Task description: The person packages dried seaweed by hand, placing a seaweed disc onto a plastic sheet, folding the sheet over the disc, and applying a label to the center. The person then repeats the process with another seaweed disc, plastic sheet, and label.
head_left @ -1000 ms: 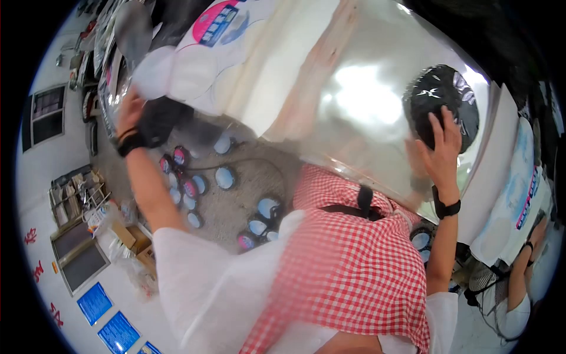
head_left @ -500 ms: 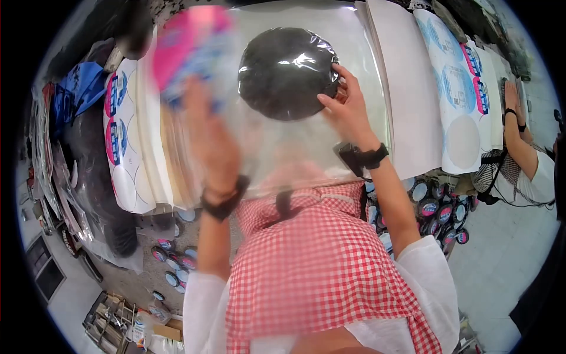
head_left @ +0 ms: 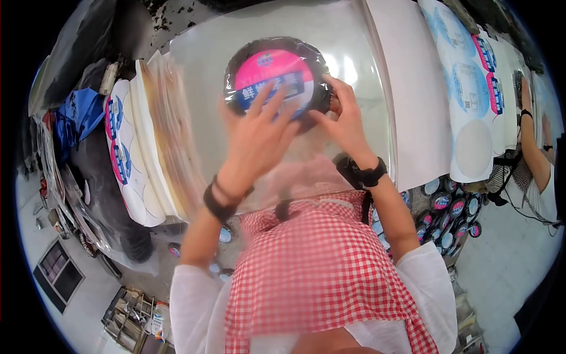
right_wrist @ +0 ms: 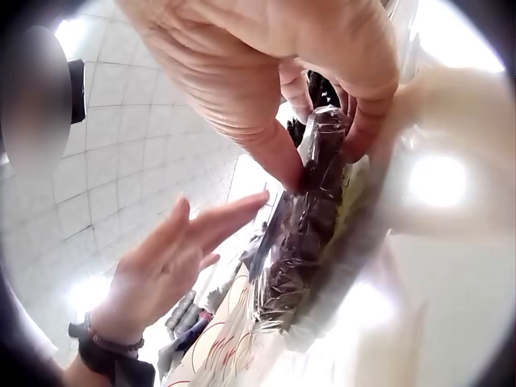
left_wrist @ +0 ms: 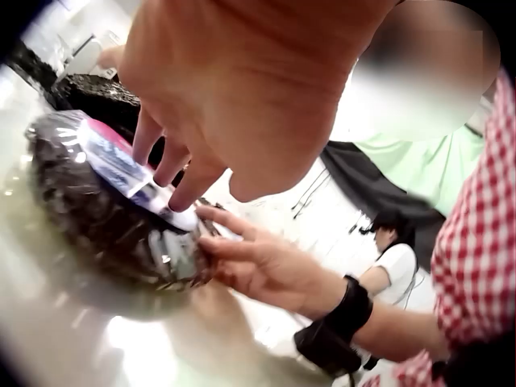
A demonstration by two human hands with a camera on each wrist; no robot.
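Note:
In the head view, a dark round pack (head_left: 319, 66) wrapped in shiny clear film lies on a glossy surface (head_left: 200, 106). A round pink, blue and white label (head_left: 268, 69) is on its top face. My left hand (head_left: 254, 138) lays nearly straight fingers over the label's lower part, hiding some of it. At the pack's right side, my right hand (head_left: 349, 121) grips the rim between thumb and fingers. The right wrist view shows that thumb and fingers on either side of the wrapped edge (right_wrist: 302, 234). The left wrist view shows left fingertips right at the label (left_wrist: 121, 165).
Sheets of round labels (head_left: 463, 76) and plain white paper (head_left: 407, 88) lie to the right, more printed sheets (head_left: 121, 147) to the left. A blue cloth (head_left: 82, 115) is farther left. Several labelled packs (head_left: 451, 206) cover the floor. Another person's arm (head_left: 533, 141) shows at far right.
My left hand has come from the far left with a label, which now lies on the pack's top. My right hand has moved from resting on the pack to gripping its edge.

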